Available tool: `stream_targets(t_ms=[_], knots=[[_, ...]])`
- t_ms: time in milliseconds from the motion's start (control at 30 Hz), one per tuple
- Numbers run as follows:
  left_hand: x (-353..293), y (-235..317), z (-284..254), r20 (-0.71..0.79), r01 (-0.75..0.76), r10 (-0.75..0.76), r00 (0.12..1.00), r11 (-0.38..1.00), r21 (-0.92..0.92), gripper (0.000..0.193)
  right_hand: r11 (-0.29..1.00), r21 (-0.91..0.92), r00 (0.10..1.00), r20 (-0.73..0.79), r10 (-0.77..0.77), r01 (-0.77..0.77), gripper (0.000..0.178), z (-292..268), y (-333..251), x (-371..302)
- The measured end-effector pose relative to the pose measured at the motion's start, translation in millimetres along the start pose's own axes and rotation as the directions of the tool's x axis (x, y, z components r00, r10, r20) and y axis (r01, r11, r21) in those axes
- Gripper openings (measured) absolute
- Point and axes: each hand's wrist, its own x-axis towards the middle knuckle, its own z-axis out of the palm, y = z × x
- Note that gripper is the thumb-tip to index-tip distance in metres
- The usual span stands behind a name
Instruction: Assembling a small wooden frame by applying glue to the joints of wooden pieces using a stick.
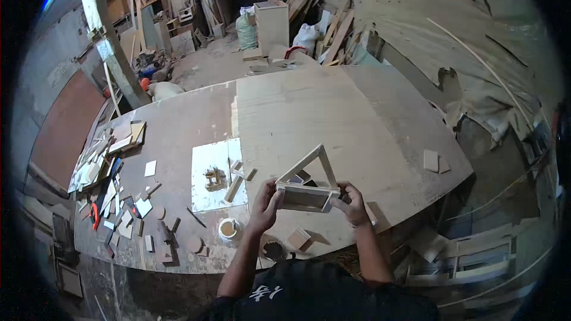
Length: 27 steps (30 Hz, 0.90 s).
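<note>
Well, the biggest thing here is the wide table, whose far part shows mostly bare wood, while the loose things gather toward the left and the near edge, probably so that they lie within reach without crowding the middle. Along the left side spreads a heap of scrap wood, flat bits and sticks jumbled together, seemingly a store to pick from rather than anything sorted. Left of the middle lies a white board, which looks like a mat guarding the table, with a few wood strips and a small wooden model on it

The wooden frame, a triangle rising from a shallow boxy base, is held up off the table, just in front of the person's body, apparently for a close look or easy handling. The left hand has its fingers pinching the base's left end, thumb on the near side; the right hand pinches the right end likewise. Gripping both ends probably steadies the piece and leaves the triangle uncovered

Below it, near the table's close edge, rests a wood block; the cup stands upright beside the white board, handy to the left hand, its pale contents hard to identify. Smallest, a thin dark stick lies slantwise nearby
</note>
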Motion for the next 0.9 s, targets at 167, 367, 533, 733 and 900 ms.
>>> stream_targets(t_ms=[167, 367, 533, 733, 900], knots=[[-19, 7, -11, -0.075, -0.04, 0.052, 0.996, 0.987, 0.157, 0.024, 0.988, -0.132, 0.98, 0.167, 0.106, -0.084, 0.05, 13, -2, 12], [-44, 33, -49, -0.051, -0.021, 0.04, 0.998, 0.939, 0.342, 0.026, 0.984, -0.135, 0.984, 0.146, -0.099, 0.119, 0.071, 54, -36, 32], [-67, 64, -78, 0.007, 0.048, -0.052, 0.999, 0.968, 0.248, 0.028, 0.987, -0.129, 0.954, 0.295, -0.056, 0.098, 0.052, 112, -57, 45], [-98, 88, -132, -0.028, 0.106, -0.102, 0.994, 0.952, 0.286, 0.037, 0.976, -0.206, 0.944, 0.304, 0.128, -0.067, 0.022, 181, -36, 46], [-140, 89, -202, -0.168, 0.207, -0.155, 0.973, 0.91, 0.358, 0.032, 0.997, -0.036, 0.989, 0.129, 0.079, -0.075, 0.014, 217, -14, 47]])
